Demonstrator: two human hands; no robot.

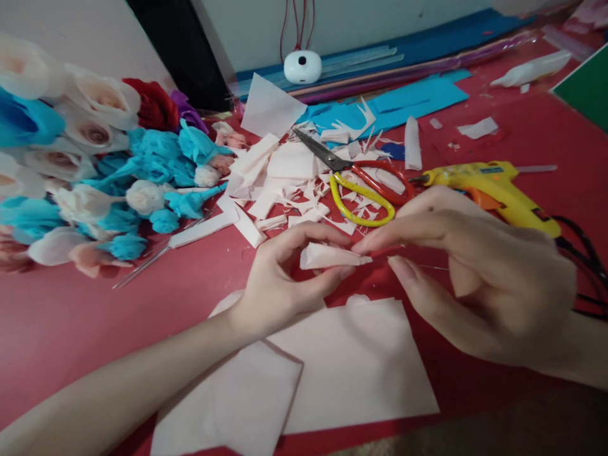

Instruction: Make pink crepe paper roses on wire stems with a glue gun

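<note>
My left hand (294, 272) is closed on a small pale paper flower bud (327, 256), rolled into a cone and lying between thumb and fingers. The bud's narrow end points right, toward a thin wire (439, 267) that runs behind my right thumb. My right hand (479, 266) is beside that end, index fingertip close to the bud and thumb apart from it. Whether its hidden fingers touch the wire I cannot make out. Under my hands lie pale paper sheets (356, 367).
Beyond my hands are red-and-yellow-handled scissors (363, 190) on pale paper scraps (292, 161). A yellow glue gun (503, 190) lies right. Paper flowers (156, 155) fill the left side. Blue paper (418, 98), a white device (303, 67) and a white tube (532, 68) lie farther back.
</note>
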